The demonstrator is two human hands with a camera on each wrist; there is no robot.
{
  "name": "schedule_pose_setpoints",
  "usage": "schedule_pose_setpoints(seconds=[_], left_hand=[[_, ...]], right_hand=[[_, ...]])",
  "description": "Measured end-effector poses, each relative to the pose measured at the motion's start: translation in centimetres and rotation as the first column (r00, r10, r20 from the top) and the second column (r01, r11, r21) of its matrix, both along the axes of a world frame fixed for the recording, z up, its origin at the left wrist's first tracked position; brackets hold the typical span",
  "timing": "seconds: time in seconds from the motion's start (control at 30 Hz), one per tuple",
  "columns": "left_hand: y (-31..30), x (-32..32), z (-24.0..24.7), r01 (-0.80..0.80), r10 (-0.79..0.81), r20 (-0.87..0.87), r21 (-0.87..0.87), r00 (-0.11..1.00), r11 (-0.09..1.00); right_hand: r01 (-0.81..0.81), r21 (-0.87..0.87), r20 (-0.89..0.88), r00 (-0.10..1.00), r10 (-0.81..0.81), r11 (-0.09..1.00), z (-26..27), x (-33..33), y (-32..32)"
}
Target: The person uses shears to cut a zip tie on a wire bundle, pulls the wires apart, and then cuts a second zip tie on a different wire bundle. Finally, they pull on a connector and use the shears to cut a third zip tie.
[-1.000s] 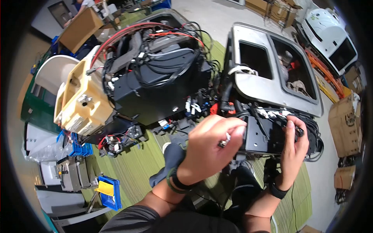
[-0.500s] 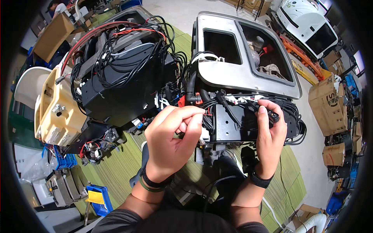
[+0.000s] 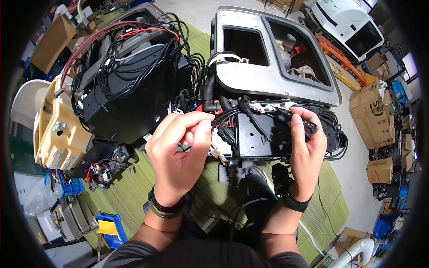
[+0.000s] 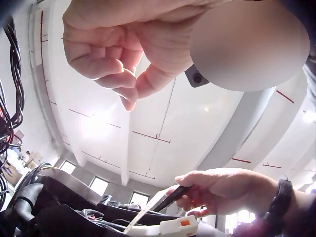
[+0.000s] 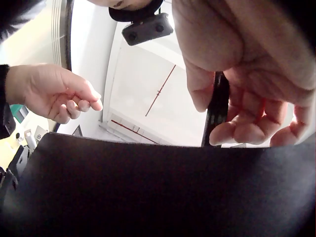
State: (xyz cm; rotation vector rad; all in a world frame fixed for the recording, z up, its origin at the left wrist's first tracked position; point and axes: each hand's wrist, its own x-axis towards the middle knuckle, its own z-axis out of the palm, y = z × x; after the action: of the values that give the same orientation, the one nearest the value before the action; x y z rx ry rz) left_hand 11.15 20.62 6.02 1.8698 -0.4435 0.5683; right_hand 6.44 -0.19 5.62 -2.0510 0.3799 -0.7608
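Over the black box (image 3: 254, 140), the right hand (image 3: 308, 154) pinches a black connector (image 3: 309, 127) between thumb and fingers. The right wrist view shows the same black piece (image 5: 217, 111) upright in the right hand (image 5: 252, 64). My left hand (image 3: 176, 154) hovers left of the box with its fingers curled and thumb against them. In the left wrist view that left hand (image 4: 118, 49) shows nothing between its fingertips. Black cables and white connectors (image 3: 257, 106) lie along the box's back edge. A white connector with an orange part (image 4: 170, 226) is below the left hand.
A large black box (image 3: 125, 111) with coiled cables stands at left, beside a cream plastic part (image 3: 62, 134). Behind is a grey-white framed panel (image 3: 250, 76). A blue bin (image 3: 111, 236) sits at lower left, cardboard boxes (image 3: 371, 111) at right, green mat (image 3: 134, 187) beneath.
The head view has shifted, so the scene sits further left and higher. The left hand's fingers have curled in closer; a small light piece seen by its thumb earlier no longer shows there. The right hand keeps its connector.
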Motion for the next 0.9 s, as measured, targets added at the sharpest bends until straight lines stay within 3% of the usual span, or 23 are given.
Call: schedule_pose_setpoints(seconds=[0.3, 0.9], left_hand=[[-0.84, -0.55, 0.18, 0.002, -0.013, -0.11, -0.104, 0.994, 0.995], [0.03, 0.41, -0.61, -0.044, 0.029, -0.111, -0.138, 0.993, 0.989]], right_hand=[[0.011, -0.169, 0.029, 1.0, -0.006, 0.985, 0.22, 0.05, -0.04], [0.038, -0.032, -0.045, 0.998, -0.039, 0.999, 0.1, -0.1, 0.05]])
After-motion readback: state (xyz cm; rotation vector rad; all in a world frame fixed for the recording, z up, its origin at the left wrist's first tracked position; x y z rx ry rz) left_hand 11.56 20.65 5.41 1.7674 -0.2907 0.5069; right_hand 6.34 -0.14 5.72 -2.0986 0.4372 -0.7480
